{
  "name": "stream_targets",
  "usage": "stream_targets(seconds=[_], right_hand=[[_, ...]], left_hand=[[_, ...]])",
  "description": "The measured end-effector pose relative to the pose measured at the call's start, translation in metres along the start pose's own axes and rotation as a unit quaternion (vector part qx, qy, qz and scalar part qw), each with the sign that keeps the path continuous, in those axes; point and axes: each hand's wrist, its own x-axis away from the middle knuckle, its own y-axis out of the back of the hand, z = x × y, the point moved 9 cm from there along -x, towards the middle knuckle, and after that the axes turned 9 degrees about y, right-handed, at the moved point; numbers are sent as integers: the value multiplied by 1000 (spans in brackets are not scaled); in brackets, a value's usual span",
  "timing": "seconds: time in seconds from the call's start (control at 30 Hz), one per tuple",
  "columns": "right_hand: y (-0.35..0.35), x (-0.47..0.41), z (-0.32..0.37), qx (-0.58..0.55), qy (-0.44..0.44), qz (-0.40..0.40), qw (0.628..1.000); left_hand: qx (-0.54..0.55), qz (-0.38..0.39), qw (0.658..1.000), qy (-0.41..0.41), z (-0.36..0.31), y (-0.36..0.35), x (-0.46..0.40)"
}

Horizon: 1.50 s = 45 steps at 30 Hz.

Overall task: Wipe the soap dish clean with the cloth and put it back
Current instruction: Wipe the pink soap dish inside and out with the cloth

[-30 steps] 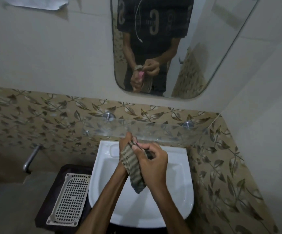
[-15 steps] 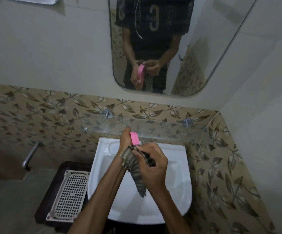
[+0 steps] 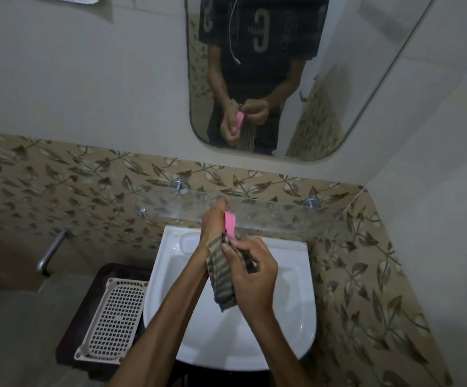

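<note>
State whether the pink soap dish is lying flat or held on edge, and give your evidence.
On edge. The soap dish shows only a narrow pink strip rising above the left hand, over the sink.

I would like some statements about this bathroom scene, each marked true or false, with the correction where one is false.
1. The left hand holds the pink soap dish above the white sink. True.
2. The striped cloth lies flat on the glass shelf. False: the right hand grips it against the dish and its end hangs down over the sink.
3. A perforated white tray lies to the left of the sink. True.
4. The soap dish is already back in its place. False: it is in the hand.
5. The mirror shows both hands with the pink dish. True.
</note>
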Motion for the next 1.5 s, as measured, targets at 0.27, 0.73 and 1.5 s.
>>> stream_targets(seconds=[0.27,0.73,1.5], right_hand=[[-6,-25,4,-14,-10,18,1000],[27,-3,-26,-75,-47,-62,994],[11,-44,1,-1,-6,56,998]], left_hand=[[23,58,998,3,19,2,18],[138,137,979,54,12,9,12],[184,228,956,-21,-4,-13,45]])
